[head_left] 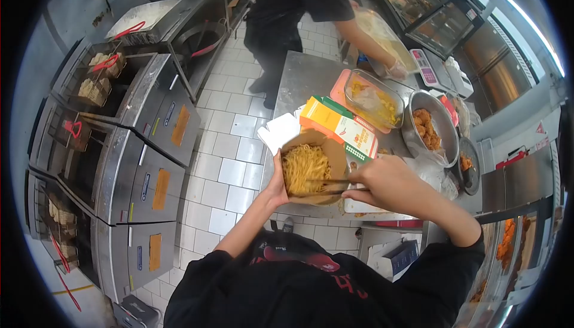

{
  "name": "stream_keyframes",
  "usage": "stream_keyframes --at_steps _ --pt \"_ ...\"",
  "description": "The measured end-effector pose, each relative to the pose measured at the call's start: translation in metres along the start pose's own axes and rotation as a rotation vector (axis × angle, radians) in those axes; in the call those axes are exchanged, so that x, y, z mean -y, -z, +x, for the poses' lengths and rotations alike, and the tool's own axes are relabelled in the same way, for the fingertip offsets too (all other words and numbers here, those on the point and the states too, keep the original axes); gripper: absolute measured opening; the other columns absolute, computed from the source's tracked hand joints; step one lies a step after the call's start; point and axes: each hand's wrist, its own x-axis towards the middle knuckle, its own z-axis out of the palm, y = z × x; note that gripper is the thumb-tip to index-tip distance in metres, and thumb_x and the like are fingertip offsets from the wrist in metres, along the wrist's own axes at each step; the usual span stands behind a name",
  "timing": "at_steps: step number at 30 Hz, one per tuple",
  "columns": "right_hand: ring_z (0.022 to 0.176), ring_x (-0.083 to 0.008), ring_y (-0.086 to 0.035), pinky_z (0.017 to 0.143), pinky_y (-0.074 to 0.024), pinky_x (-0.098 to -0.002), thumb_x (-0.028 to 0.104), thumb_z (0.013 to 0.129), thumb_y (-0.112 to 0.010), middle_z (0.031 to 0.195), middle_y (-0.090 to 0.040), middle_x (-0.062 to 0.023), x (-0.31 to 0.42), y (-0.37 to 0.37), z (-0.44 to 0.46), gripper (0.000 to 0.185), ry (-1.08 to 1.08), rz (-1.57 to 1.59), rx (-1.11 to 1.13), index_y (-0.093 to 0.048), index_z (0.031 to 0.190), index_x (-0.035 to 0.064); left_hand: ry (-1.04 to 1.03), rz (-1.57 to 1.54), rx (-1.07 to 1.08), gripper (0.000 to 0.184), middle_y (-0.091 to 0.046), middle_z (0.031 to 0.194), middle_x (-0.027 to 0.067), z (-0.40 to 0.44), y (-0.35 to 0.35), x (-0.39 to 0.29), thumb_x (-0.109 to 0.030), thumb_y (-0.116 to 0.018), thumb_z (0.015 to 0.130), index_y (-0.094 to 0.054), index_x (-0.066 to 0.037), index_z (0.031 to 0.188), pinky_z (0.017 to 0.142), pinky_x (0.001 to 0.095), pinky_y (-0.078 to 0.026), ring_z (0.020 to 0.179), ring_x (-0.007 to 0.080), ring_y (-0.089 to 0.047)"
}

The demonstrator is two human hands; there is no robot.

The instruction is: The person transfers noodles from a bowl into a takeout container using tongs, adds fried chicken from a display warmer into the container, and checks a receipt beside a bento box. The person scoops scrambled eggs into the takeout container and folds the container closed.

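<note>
My left hand point(277, 183) is wrapped round the left side of an open brown paper takeaway box point(336, 152), tilted toward me at the table's near edge. Yellow noodles point(304, 166) fill much of it. My right hand point(391, 186) grips a pair of dark chopsticks point(327, 181), their tips reaching in among the noodles. Just beyond the box lie printed cartons point(336, 119) in yellow, orange and green. A white cutting board point(365, 205) lies partly hidden beneath my right hand.
A clear tub of yellow food point(376, 100) and a steel bowl of fried chicken point(426, 129) stand on the steel table point(299, 77). Across it, a gloved co-worker point(299, 5) reaches into a large container point(388, 38). Fryers with baskets point(92, 92) line the left.
</note>
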Motion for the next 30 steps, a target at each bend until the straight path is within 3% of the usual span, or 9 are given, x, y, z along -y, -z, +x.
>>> stream_keyframes --at_steps 4,12,14,18,20,24,27,29,30 --pt "0.061 -0.0298 -0.058 0.056 -0.0453 -0.0367 0.032 0.076 -0.064 0.064 -0.06 -0.0105 -0.011 0.014 0.002 0.026 -0.019 0.106 -0.114 -0.065 0.08 0.0072 -0.018 -0.032 0.009 0.054 -0.046 0.127 0.0114 -0.006 0.005 0.001 -0.05 -0.03 0.091 -0.04 -0.011 0.128 0.092 0.0474 -0.045 0.111 0.0272 -0.051" --pt "0.062 -0.0273 -0.058 0.054 -0.0431 -0.0366 0.034 0.075 -0.064 0.063 -0.059 -0.0086 -0.005 0.014 0.002 0.027 -0.06 -0.045 -0.056 -0.063 0.074 0.0073 -0.004 -0.012 -0.013 0.053 -0.047 0.126 0.0128 -0.004 0.015 0.006 -0.048 -0.03 0.092 -0.041 -0.01 0.128 0.089 0.046 -0.047 0.11 0.0273 -0.052" --pt "0.061 -0.0274 -0.058 0.054 -0.0429 -0.0368 0.034 0.076 -0.064 0.062 -0.059 -0.0085 -0.005 0.007 0.001 0.027 -0.054 -0.061 -0.066 -0.063 0.072 0.0073 0.038 0.018 0.031 0.08 -0.04 0.134 0.0112 -0.003 0.025 0.008 -0.071 -0.014 0.083 -0.027 -0.014 0.137 0.093 0.0485 -0.042 0.119 0.0289 -0.045" --pt "0.058 -0.0281 -0.057 0.052 -0.0423 -0.0377 0.031 0.076 -0.064 0.059 -0.057 -0.0086 -0.004 0.008 0.001 0.025 -0.123 -0.052 -0.1 -0.062 0.07 0.0074 0.01 0.068 0.032 0.079 -0.039 0.134 0.0114 -0.006 0.017 0.008 -0.07 -0.013 0.083 -0.026 -0.014 0.137 0.094 0.0473 -0.042 0.119 0.0284 -0.045" --pt "0.058 -0.0285 -0.057 0.052 -0.0422 -0.0379 0.03 0.076 -0.064 0.059 -0.057 -0.0088 -0.004 0.006 0.004 0.024 -0.153 -0.013 -0.136 -0.062 0.069 0.0074 0.013 -0.002 -0.032 0.046 -0.047 0.125 0.0119 -0.011 0.002 0.005 -0.038 -0.029 0.095 -0.039 -0.008 0.129 0.088 0.0419 -0.049 0.109 0.025 -0.053" --pt "0.058 -0.0287 -0.057 0.052 -0.0422 -0.0381 0.029 0.074 -0.065 0.059 -0.058 -0.0092 -0.005 0.011 0.004 0.024 -0.117 -0.119 -0.124 -0.062 0.067 0.0067 0.0 0.007 -0.042 0.047 -0.047 0.126 0.0114 -0.009 0.001 0.009 -0.04 -0.029 0.095 -0.039 -0.008 0.128 0.088 0.0422 -0.05 0.108 0.025 -0.053" --pt "0.057 -0.0281 -0.058 0.052 -0.0439 -0.0366 0.031 0.075 -0.065 0.058 -0.058 -0.0101 -0.001 0.034 -0.006 0.027 -0.11 -0.084 -0.129 -0.062 0.066 0.0048 -0.012 -0.024 -0.03 0.048 -0.047 0.126 0.0118 -0.01 0.005 0.01 -0.042 -0.029 0.094 -0.039 -0.009 0.128 0.088 0.0444 -0.049 0.109 0.0257 -0.053" --pt "0.056 -0.0273 -0.059 0.052 -0.0456 -0.0351 0.032 0.076 -0.065 0.056 -0.057 -0.0108 -0.001 0.028 -0.004 0.03 -0.103 -0.067 -0.153 -0.062 0.066 0.0034 0.033 -0.006 0.065 0.08 -0.038 0.135 0.0117 -0.008 0.011 0.009 -0.071 -0.014 0.083 -0.027 -0.013 0.137 0.096 0.0467 -0.04 0.12 0.028 -0.044" --pt "0.056 -0.0275 -0.059 0.052 -0.0457 -0.0354 0.032 0.076 -0.064 0.056 -0.057 -0.011 -0.003 0.013 0.003 0.031 -0.062 -0.081 -0.144 -0.062 0.065 0.0033 0.037 -0.005 0.065 0.08 -0.038 0.135 0.0117 -0.007 0.008 0.01 -0.071 -0.014 0.083 -0.027 -0.013 0.137 0.096 0.0467 -0.04 0.12 0.028 -0.044"
